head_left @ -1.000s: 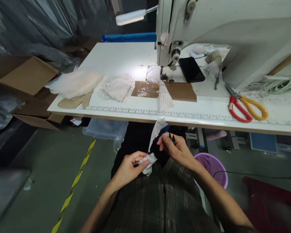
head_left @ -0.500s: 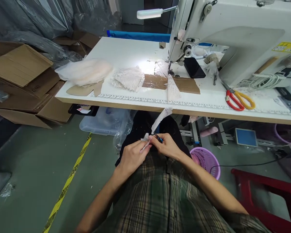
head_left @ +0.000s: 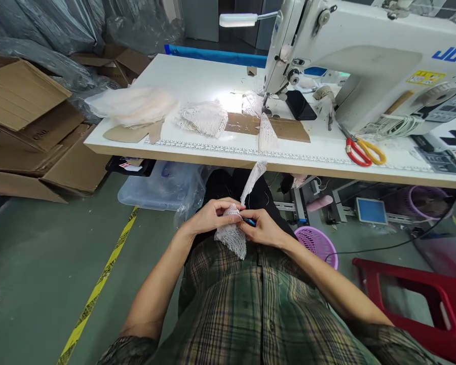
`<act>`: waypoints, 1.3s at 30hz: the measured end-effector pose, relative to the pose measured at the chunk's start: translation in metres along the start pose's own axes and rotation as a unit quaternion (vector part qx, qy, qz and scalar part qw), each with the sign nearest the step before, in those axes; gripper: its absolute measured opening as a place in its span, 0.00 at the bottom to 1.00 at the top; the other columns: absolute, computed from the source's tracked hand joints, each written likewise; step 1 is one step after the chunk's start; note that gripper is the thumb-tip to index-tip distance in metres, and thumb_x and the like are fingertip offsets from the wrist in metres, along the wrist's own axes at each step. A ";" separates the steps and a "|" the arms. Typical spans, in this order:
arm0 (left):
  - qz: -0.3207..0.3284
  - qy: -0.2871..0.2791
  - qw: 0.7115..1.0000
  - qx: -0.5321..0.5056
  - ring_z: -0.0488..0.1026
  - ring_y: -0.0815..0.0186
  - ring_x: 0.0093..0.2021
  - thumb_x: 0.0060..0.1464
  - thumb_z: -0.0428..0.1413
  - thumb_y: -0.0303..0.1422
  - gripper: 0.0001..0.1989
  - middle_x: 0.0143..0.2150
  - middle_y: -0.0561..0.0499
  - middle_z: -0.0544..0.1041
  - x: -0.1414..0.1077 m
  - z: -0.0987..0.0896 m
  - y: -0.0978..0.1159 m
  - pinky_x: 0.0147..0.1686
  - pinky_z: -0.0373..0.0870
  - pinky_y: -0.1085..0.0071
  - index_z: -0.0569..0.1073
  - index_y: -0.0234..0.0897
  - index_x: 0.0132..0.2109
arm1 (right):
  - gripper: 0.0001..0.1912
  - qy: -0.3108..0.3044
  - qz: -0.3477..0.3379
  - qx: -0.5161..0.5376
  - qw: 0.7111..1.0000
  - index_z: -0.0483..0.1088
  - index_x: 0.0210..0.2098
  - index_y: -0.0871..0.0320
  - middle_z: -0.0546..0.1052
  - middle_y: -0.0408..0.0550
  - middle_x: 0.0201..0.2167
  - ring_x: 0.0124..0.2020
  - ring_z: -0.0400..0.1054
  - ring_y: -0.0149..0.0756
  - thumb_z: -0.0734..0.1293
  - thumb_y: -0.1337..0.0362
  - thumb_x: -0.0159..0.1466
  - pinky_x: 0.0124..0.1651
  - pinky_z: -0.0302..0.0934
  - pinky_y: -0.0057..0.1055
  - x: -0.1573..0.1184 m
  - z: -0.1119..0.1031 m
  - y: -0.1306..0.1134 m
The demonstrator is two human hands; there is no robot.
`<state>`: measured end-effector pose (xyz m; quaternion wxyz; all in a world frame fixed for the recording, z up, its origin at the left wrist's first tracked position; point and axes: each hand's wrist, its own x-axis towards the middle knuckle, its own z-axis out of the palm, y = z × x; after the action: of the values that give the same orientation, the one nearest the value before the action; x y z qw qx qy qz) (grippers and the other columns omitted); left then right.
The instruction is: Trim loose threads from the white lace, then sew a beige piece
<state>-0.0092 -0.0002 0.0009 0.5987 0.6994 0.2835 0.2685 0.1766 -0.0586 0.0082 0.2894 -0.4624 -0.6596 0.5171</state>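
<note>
My left hand pinches a white lace piece, which drapes down over my lap. Blue-handled thread snips are in my right hand, right beside the lace; their blades are mostly hidden by my fingers. From my hands a narrow lace strip runs up to the table edge. In line with it, a lace triangle lies below the needle of the white sewing machine. A stack of lace pieces rests to the left of the needle.
On the table lie pale mesh fabric, a cardboard strip, a black phone and red-and-yellow scissors. Cardboard boxes stand left. A purple basket and red stool are at right.
My left hand has lifted and turned, and the lace piece now hangs spread below its fingers. My right hand keeps the snips close by. The view has shifted slightly to the right.
</note>
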 end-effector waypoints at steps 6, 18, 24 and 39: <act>-0.056 0.094 0.994 -0.012 0.74 0.64 0.36 0.49 0.62 0.40 0.13 0.36 0.45 0.79 -0.005 0.008 0.005 0.32 0.69 0.73 0.81 0.34 0.38 | 0.13 0.017 -0.008 -0.034 0.999 0.73 0.36 0.61 0.67 0.40 0.23 0.21 0.56 0.26 0.60 0.60 0.64 0.24 0.51 0.24 -0.005 -0.012 0.001; -0.132 0.169 0.974 -0.074 0.68 0.71 0.26 0.50 0.62 0.40 0.13 0.29 0.50 0.77 -0.019 0.003 0.028 0.25 0.62 0.77 0.78 0.32 0.34 | 0.30 0.066 -0.006 -0.081 0.995 0.74 0.35 0.59 0.65 0.41 0.19 0.22 0.60 0.31 0.48 0.48 0.70 0.28 0.50 0.27 0.020 -0.005 0.006; -0.133 0.211 0.964 -0.092 0.71 0.68 0.30 0.50 0.62 0.39 0.13 0.31 0.49 0.78 -0.021 0.009 0.026 0.30 0.66 0.75 0.78 0.32 0.35 | 0.26 0.086 -0.040 -0.052 0.994 0.67 0.26 0.58 0.65 0.40 0.19 0.21 0.57 0.29 0.52 0.47 0.69 0.28 0.48 0.28 0.037 0.005 0.006; -0.159 0.295 0.938 -0.086 0.60 0.74 0.22 0.47 0.62 0.38 0.12 0.21 0.55 0.67 -0.044 0.014 0.052 0.21 0.57 0.78 0.73 0.32 0.27 | 0.24 -0.011 -0.114 -0.042 0.993 0.62 0.24 0.57 0.65 0.41 0.19 0.21 0.56 0.29 0.53 0.50 0.70 0.27 0.46 0.28 0.039 0.013 -0.016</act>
<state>-0.0258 -0.0471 0.0488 0.5804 0.4804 0.5313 0.3874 0.1450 -0.0289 0.0155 0.3193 -0.3901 -0.7324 0.4578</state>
